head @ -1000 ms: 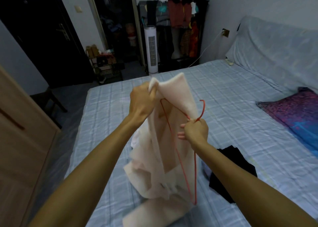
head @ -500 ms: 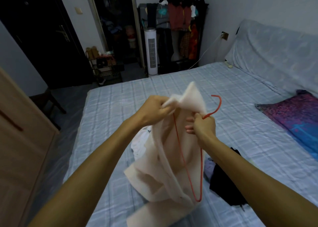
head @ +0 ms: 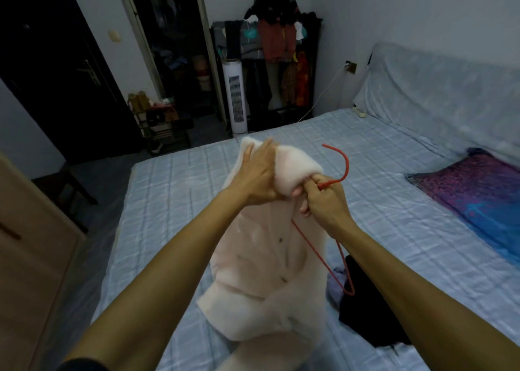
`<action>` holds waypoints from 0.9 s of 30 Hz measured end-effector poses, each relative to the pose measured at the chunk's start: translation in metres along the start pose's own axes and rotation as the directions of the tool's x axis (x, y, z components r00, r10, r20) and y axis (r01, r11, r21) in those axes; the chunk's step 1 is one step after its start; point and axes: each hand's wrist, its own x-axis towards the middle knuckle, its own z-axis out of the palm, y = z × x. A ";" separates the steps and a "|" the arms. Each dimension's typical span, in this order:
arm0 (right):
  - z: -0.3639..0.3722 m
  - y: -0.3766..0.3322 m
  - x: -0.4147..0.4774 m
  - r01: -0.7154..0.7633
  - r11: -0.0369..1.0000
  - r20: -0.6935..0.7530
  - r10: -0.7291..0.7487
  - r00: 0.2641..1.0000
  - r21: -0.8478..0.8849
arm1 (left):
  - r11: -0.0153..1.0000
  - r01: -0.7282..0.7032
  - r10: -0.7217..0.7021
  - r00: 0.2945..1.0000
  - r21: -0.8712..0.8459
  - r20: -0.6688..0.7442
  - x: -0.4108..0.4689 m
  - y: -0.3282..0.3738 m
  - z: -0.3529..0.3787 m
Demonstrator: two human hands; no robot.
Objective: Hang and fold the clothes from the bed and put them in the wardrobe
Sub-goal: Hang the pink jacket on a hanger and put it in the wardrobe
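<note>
Here the pale pink coat (head: 267, 258) hangs from both hands, above the bed (head: 174, 190). The left hand (head: 259, 176) grips its fluffy shoulder; the right hand (head: 327, 201), just beside it, pinches the neck of a red hanger (head: 332, 181), hook upward. Below the right forearm a black garment (head: 363, 308) lies on the bed.

fuzzy fleecy pale pink cloth coat (head: 264, 258), thin smooth red hanger (head: 346, 165), matt checked cloth bed sheet (head: 380, 190), slightly shiny purple pillow (head: 478, 193), matt wood wardrobe (head: 31, 261)
</note>
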 end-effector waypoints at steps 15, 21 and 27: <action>-0.029 0.080 -0.011 0.303 0.852 -0.328 -0.459 0.826 -0.427 | 0.866 0.481 -0.491 0.869 -0.138 -0.055 -0.005 -0.005 0.020; -0.015 0.135 -0.046 0.005 0.938 -0.124 -0.052 0.991 -0.348 | 0.830 0.542 -0.556 0.823 -0.129 -0.118 -0.016 -0.007 0.000; 0.009 0.157 -0.026 -0.271 0.839 0.059 0.337 0.940 -0.472 | 0.834 0.521 -0.550 0.812 -0.181 -0.195 -0.040 0.002 -0.035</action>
